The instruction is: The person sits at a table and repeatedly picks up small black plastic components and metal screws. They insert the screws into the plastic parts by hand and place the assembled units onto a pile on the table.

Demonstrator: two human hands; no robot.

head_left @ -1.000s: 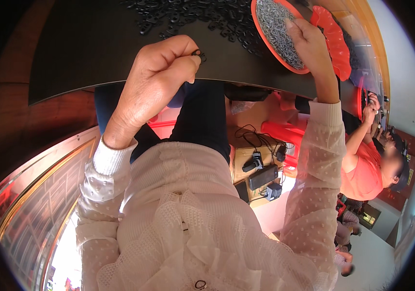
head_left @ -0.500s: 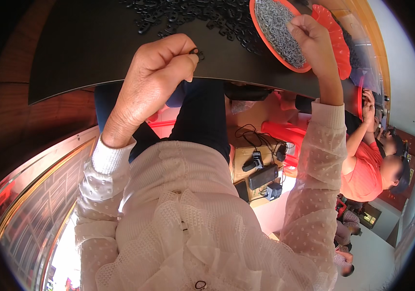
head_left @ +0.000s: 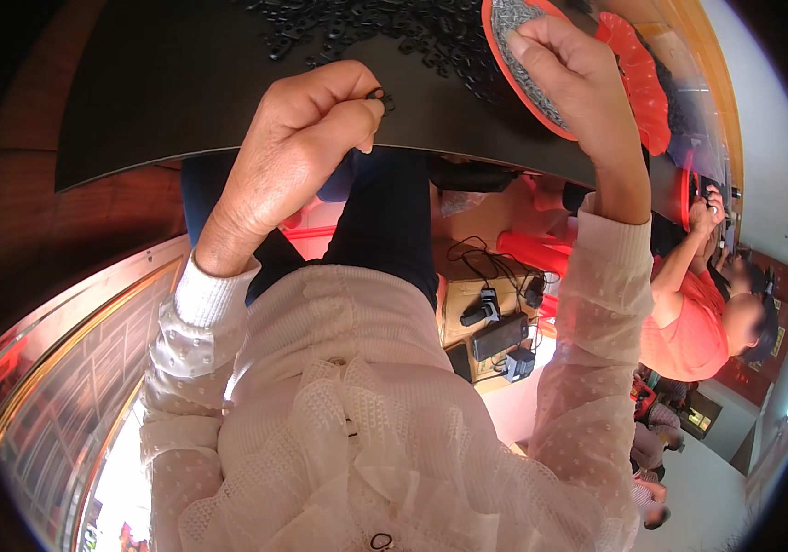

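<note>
Between thumb and forefinger, my left hand [head_left: 311, 138] pinches a small black plastic piece with a ring-like end [head_left: 379, 97], held above the near part of the dark table. My right hand [head_left: 573, 78] is closed in a pinch over the red bowl [head_left: 550, 124]; whatever its fingertips hold is hidden or too small to make out. Small grey metal screws [head_left: 511, 20] fill that bowl. Many similar black pieces [head_left: 357, 28] lie heaped at the far side of the table.
A red scalloped dish [head_left: 638, 83] stands right of the bowl. Below the table edge, a box [head_left: 467, 304] carries cables and a black power bank [head_left: 500, 337]. At the right, a person in a red shirt [head_left: 688, 322] sits at work.
My right hand has moved left and nearer to me across the bowl of screws. The left hand keeps its pinch on the black piece, shifted slightly right.
</note>
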